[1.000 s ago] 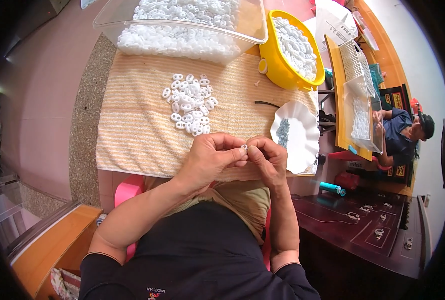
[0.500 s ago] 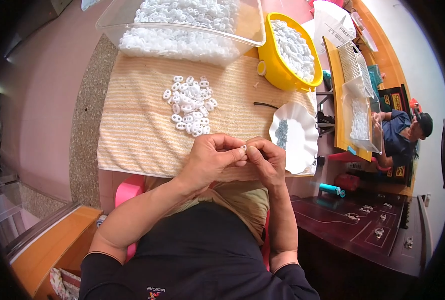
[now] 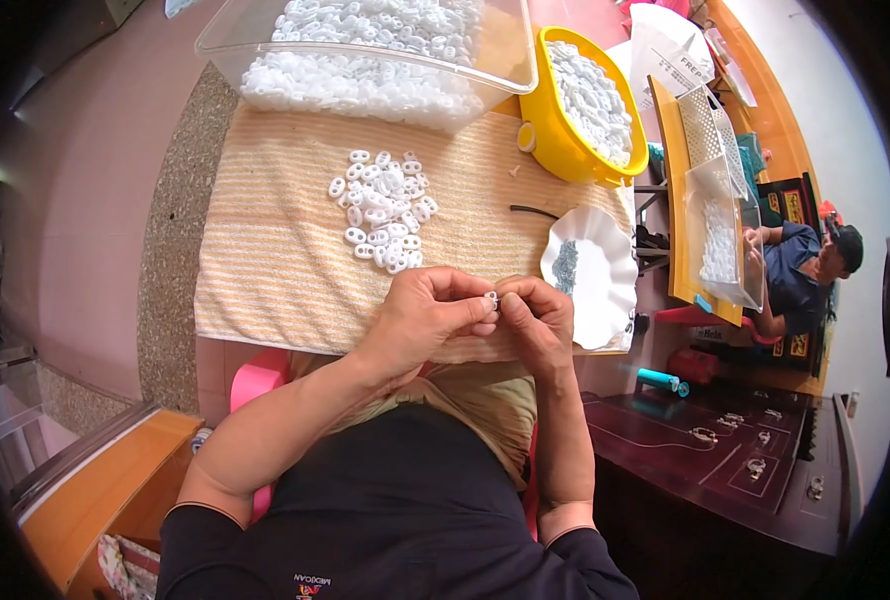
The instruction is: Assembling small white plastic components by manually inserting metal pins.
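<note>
The right hand [image 3: 543, 318] shifts slightly, baring more of the piece [image 3: 492, 297]; the left hand [image 3: 427, 307] pinches it; right grip unclear.

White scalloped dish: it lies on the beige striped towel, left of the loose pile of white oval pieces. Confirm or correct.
Not left: in the head view, the white scalloped dish lies on the beige striped towel, right of the loose pile of white oval pieces.

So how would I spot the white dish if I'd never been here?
Start at the striped towel and go to its right edge, on the near side of the yellow tub. There lies the white dish, set apart by its wavy rim and the small grey heap at its left side.
</note>
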Motion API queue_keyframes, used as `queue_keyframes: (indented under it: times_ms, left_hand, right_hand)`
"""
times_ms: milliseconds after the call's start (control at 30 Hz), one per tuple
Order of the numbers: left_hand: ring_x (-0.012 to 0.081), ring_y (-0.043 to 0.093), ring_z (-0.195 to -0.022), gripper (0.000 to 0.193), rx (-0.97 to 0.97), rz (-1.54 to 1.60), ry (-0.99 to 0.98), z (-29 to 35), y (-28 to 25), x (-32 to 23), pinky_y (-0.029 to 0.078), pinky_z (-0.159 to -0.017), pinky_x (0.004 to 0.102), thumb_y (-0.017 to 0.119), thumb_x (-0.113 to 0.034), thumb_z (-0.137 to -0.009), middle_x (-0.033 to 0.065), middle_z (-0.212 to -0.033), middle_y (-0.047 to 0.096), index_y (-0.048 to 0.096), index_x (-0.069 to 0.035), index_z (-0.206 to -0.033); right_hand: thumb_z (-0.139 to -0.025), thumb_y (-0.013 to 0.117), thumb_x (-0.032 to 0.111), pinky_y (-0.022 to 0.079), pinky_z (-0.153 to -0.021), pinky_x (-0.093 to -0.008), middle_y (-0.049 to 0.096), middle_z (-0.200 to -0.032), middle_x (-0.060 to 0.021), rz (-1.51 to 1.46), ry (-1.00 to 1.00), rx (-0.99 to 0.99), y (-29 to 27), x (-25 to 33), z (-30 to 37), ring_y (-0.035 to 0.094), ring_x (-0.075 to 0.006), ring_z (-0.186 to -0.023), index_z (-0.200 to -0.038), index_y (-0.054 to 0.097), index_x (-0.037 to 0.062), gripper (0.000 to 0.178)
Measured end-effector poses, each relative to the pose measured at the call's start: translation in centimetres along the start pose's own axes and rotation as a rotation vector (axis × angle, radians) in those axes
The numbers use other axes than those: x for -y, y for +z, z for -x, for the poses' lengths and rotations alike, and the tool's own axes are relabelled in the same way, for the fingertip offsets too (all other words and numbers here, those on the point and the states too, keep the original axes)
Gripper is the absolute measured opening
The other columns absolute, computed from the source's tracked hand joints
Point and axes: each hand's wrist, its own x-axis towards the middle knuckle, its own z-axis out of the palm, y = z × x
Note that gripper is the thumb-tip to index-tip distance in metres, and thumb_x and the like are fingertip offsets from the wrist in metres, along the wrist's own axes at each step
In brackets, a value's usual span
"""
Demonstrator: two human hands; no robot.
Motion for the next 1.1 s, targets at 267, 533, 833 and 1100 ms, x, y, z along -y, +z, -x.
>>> queue_keyframes:
  times_ms: [267,533,833,1100]
  left_hand:
    - [0.0133,0.065,-0.078,0.015,-0.021,0.033,-0.011,0.1,0.0,-0.1,0.057,-0.074,0.0257,0.065,-0.003,-0.087,0.01,-0.091,0.067,0.063,0.004,-0.1]
    - [0.0142,0.065,-0.081,0.014,-0.067,0.05,-0.016,0.0,0.3,-0.4,0.057,-0.075,0.0275,0.064,-0.001,-0.086,0.0124,-0.099,0.067,0.063,0.004,-0.099]
    - [0.0134,0.065,-0.08,0.014,-0.067,0.029,-0.021,0.3,0.1,-0.8,0.057,-0.075,0.0279,0.063,-0.003,-0.087,0.0124,-0.098,0.067,0.063,0.003,-0.1]
    - [0.0134,0.065,-0.08,0.014,-0.041,0.054,-0.027,0.5,0.5,-0.9,0.057,-0.075,0.0285,0.063,-0.002,-0.087,0.0122,-0.097,0.067,0.063,0.003,-0.1]
  right_hand:
    - [-0.093,0.059,0.011,0.048,-0.071,-0.0239,0.062,-0.089,-0.0085,-0.016,-0.064,-0.064,-0.2,0.3,-0.1,0.059,-0.0117,-0.078,-0.092,0.061,-0.0025,0.013]
    - [-0.096,0.053,0.018,0.049,-0.049,-0.0319,0.054,-0.069,-0.0111,-0.025,-0.477,0.15,4.7,9.1,2.7,0.051,-0.0188,-0.051,-0.073,0.055,-0.0018,0.031]
    - [-0.093,0.055,0.044,0.052,-0.052,-0.03,0.061,-0.084,-0.0258,-0.688,-0.589,0.871,11.7,16.0,0.6,0.063,-0.029,-0.063,-0.091,0.063,-0.0151,0.06]
    - [-0.092,0.061,0.035,0.048,-0.045,-0.0296,0.06,-0.075,-0.0224,-0.894,-0.431,0.606,15.0,17.2,4.8,0.06,-0.0265,-0.057,-0.082,0.062,-0.0138,0.049]
